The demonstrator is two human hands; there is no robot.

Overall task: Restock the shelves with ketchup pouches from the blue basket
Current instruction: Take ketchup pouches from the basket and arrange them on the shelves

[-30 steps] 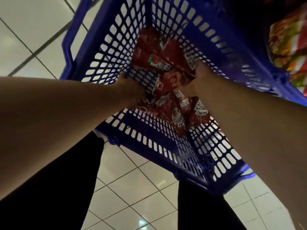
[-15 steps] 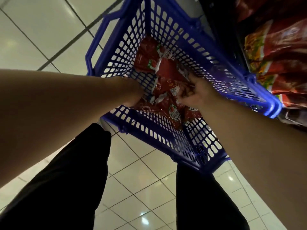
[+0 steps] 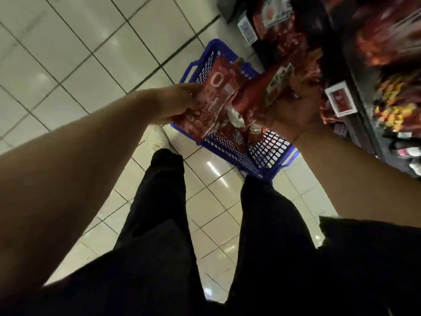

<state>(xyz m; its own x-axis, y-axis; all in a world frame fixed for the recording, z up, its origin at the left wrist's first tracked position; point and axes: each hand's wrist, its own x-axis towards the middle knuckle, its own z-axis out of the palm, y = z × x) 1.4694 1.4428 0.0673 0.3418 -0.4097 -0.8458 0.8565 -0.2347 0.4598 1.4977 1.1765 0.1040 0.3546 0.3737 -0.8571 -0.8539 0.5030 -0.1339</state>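
Nearest, at the bottom of the frame, two legs in black trousers stand on the glossy pale tiled floor, with the toe of a white shoe showing just above the left knee. Above them both bare forearms reach to the centre of the frame. The left hand has its grip closed round the edge of a red printed plastic ketchup pouch, which bears a large white "O"; the other print on it is too blurred to read. The right hand, palm up, holds a second red ketchup pouch with a green-and-white label, its text unreadable. Both pouches are held up above the blue slotted plastic basket, which sits on the floor right of centre, its near corner close to the right leg. More red pouches lie inside it, their labels too small to read. Open tiled floor spreads across the upper left. Along the right edge run dark store shelves packed with blurred red packets, and white-framed price tags sit on their front edge.
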